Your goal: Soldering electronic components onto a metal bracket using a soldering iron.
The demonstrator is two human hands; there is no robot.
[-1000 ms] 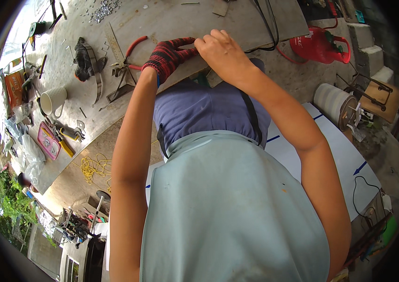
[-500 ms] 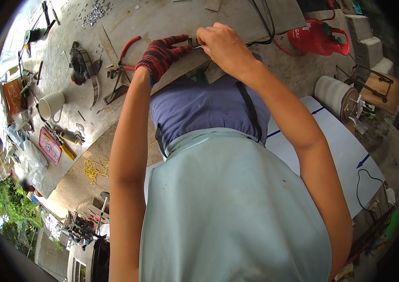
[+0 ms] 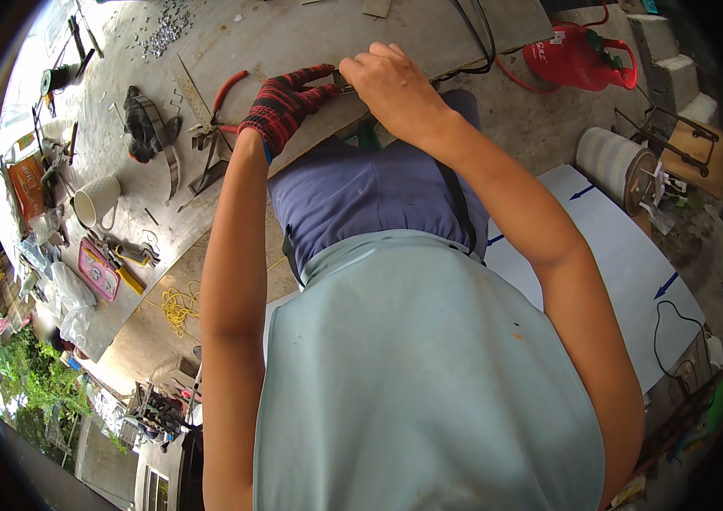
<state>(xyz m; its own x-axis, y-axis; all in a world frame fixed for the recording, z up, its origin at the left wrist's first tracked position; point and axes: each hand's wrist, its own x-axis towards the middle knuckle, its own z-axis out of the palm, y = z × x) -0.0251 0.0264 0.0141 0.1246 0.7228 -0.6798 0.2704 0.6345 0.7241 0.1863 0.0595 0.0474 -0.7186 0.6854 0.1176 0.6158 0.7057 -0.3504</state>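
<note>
My left hand [image 3: 289,102], in a red and black knit glove, is closed with its fingertips on a small dark metal piece [image 3: 338,79] near the table's edge. Bare and curled, my right hand [image 3: 391,85] meets it from the other side. Its fingertips are closed, and what they grip is mostly hidden behind the knuckles. Beside the gloved hand lie red-handled pliers [image 3: 227,92] and a flat metal strip [image 3: 192,89]. Further left, a curved metal band [image 3: 167,140] rests against a dark, crumpled object [image 3: 138,128].
A white mug [image 3: 97,203], a pink tray [image 3: 99,268] and a yellow-handled tool [image 3: 129,279] are on the left of the table [image 3: 293,34]. Small metal bits [image 3: 165,32] lie at the far side. A red gas cylinder [image 3: 574,58] and a striped drum [image 3: 613,162] stand to the right.
Both hands have shifted slightly left together, still at the small metal piece. The shiny thin part seen earlier at my right fingertips is now hidden.
</note>
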